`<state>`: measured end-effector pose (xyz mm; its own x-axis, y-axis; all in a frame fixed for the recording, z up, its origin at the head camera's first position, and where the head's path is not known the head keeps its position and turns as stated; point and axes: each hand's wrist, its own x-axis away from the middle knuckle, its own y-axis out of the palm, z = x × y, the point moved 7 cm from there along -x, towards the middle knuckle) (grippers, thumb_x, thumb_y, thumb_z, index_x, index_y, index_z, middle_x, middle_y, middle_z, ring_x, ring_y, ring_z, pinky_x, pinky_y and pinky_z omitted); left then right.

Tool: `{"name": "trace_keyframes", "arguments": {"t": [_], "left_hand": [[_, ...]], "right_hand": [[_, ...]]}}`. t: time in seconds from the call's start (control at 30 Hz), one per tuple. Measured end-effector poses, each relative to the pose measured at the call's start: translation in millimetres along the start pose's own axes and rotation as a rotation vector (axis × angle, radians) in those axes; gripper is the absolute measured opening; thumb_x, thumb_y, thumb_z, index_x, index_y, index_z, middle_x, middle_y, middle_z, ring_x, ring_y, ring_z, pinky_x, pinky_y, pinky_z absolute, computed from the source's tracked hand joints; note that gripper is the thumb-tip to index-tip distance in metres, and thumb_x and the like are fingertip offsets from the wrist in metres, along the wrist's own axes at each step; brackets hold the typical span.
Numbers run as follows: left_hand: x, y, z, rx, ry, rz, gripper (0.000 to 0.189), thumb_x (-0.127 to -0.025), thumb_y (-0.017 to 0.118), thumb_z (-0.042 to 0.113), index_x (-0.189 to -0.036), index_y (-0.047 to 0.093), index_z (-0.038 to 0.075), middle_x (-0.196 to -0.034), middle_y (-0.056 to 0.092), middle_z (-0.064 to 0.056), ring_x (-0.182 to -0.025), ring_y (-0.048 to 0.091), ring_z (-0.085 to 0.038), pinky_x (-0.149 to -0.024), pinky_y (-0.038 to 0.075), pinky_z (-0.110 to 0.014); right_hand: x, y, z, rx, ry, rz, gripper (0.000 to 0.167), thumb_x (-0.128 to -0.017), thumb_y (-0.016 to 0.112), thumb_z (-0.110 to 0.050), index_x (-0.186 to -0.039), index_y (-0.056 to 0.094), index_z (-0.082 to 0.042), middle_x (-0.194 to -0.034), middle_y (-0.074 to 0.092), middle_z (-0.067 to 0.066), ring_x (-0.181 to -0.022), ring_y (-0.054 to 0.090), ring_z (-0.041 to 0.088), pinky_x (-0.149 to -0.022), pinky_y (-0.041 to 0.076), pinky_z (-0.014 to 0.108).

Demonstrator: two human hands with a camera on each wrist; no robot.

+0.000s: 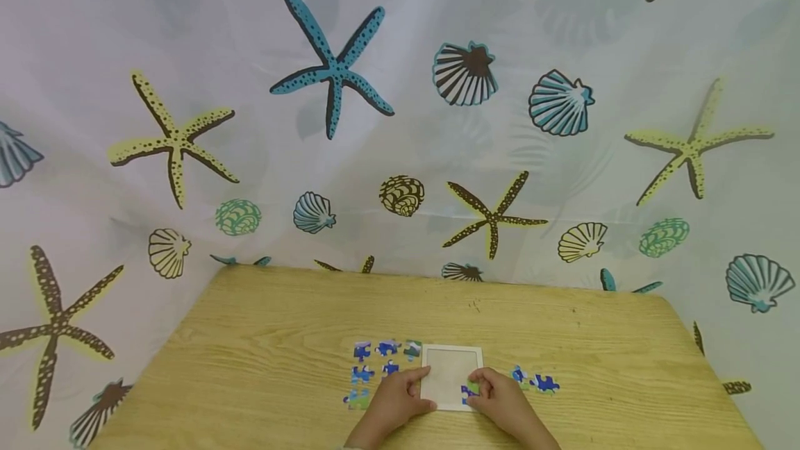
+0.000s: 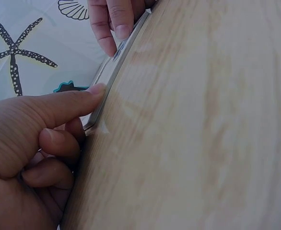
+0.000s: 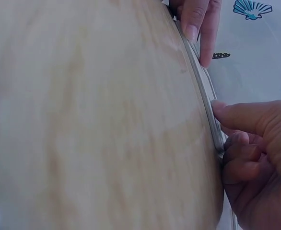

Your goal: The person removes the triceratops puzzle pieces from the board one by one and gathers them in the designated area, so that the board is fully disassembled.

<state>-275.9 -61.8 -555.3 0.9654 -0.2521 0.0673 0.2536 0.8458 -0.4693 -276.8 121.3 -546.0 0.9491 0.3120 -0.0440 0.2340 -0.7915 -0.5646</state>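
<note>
A pale, shallow puzzle frame (image 1: 451,347) lies flat on the wooden table in the head view. My left hand (image 1: 395,398) holds its left side, with index finger and thumb apart on the border. My right hand (image 1: 501,398) grips the right side, its thumb near the front corner. Close to those fingers, a blue and green jigsaw piece (image 1: 466,393) sits inside the frame's lower right corner, partly covered by the hand. Both wrist views show a thumb on the frame's near edge, with other fingers curled beside it.
Several loose jigsaw pieces (image 1: 361,373) lie in rows left of the frame, some near the left hand. More blue pieces (image 1: 546,384) lie to the right. Behind the wooden table (image 1: 281,318) hangs a white curtain (image 1: 400,144) printed with shells and starfish.
</note>
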Motion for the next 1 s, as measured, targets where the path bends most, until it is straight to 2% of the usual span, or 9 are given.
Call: {"name": "trace_keyframes", "arguments": {"t": [0.27,0.57,0.7,0.87,1.0], "left_hand": [[-1.7,0.7,-2.8,0.046,-0.011,-0.008,0.06,-0.074,0.08,0.011,-0.128,0.057,0.0,-0.057,0.044,0.003,-0.043,0.034,-0.008,-0.042,0.031,-0.021],[-2.1,2.0,-2.7,0.058,-0.023,-0.017,0.06,-0.074,0.079,0.011,-0.128,0.056,0.0,-0.058,0.044,0.003,-0.041,0.034,-0.008,-0.042,0.031,-0.022],[-2.2,2.5,-3.8,0.064,-0.029,-0.018,0.06,-0.074,0.079,0.01,-0.129,0.056,0.0,-0.058,0.045,0.003,-0.041,0.034,-0.008,-0.042,0.031,-0.023],[-2.2,2.0,-2.8,0.064,-0.022,-0.018,0.06,-0.074,0.079,0.01,-0.129,0.056,0.0,-0.057,0.044,0.003,-0.042,0.034,-0.008,-0.042,0.031,-0.023],[-1.9,1.2,-1.4,0.056,-0.018,-0.021,0.06,-0.074,0.079,0.01,-0.129,0.056,0.0,-0.057,0.044,0.003,-0.042,0.033,-0.009,-0.043,0.03,-0.023]], "right_hand": [[-0.2,0.3,3.2,0.03,0.028,0.017,0.027,-0.08,0.073,-0.009,-0.102,0.059,-0.003,-0.066,0.042,-0.004,-0.055,0.037,0.006,-0.05,0.033,0.021],[1.8,-0.7,2.2,0.015,0.045,0.07,0.03,-0.079,0.074,-0.006,-0.1,0.054,-0.006,-0.084,0.043,0.003,-0.071,0.04,0.014,-0.059,0.036,0.022],[3.8,-1.2,1.9,-0.041,0.055,0.103,0.028,-0.079,0.073,-0.005,-0.098,0.052,-0.006,-0.089,0.049,0.004,-0.07,0.041,0.012,-0.06,0.038,0.02],[5.8,-3.5,1.6,-0.15,0.086,0.128,0.022,-0.082,0.069,-0.004,-0.096,0.052,-0.005,-0.085,0.053,0.003,-0.067,0.044,0.009,-0.061,0.039,0.02],[6.8,-8.3,12.1,-0.231,0.16,0.148,0.018,-0.087,0.066,-0.008,-0.1,0.054,-0.004,-0.087,0.056,0.003,-0.074,0.049,0.011,-0.063,0.043,0.022]]}}
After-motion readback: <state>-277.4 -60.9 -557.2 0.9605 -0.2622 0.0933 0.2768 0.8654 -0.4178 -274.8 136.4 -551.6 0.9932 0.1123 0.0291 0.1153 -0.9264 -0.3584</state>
